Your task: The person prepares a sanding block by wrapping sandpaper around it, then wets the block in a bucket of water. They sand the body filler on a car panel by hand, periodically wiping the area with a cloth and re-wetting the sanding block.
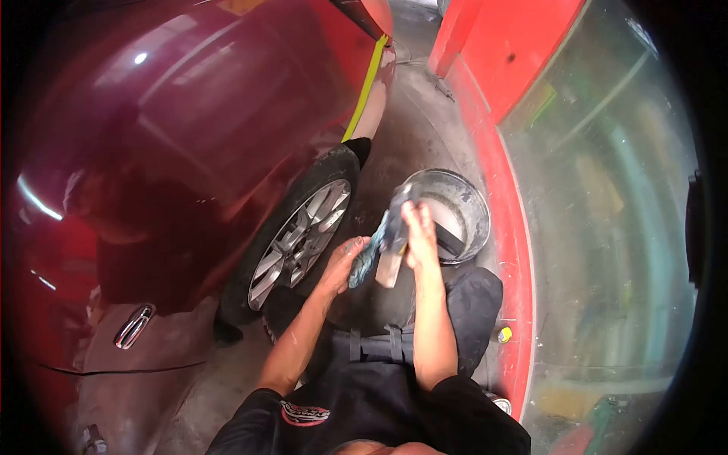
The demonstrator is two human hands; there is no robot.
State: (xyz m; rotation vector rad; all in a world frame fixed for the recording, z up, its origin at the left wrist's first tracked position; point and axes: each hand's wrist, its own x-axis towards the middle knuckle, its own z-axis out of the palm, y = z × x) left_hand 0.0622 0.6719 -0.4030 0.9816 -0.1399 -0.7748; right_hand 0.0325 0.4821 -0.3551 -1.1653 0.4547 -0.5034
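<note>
Black shirt (pixel 364 409), grey floor (pixel 417 98), red panel (pixel 512 53): left hand (pixel 343 264) holds cloth (pixel 365 263), right hand (pixel 420 236) a blurred block (pixel 396 226).

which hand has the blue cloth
The left hand, nearer the wheel, has the blue cloth; the right hand holds a blurred dark object.

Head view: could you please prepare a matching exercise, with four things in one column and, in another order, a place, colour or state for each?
Things
1. Cloth
2. Tape
3. Bucket
4. Wheel

Descriptions
A. Pale contents inside
B. Silver spokes
C. In the left hand
D. Yellow strip on the car

Pairs: 1-C, 2-D, 3-A, 4-B
</note>
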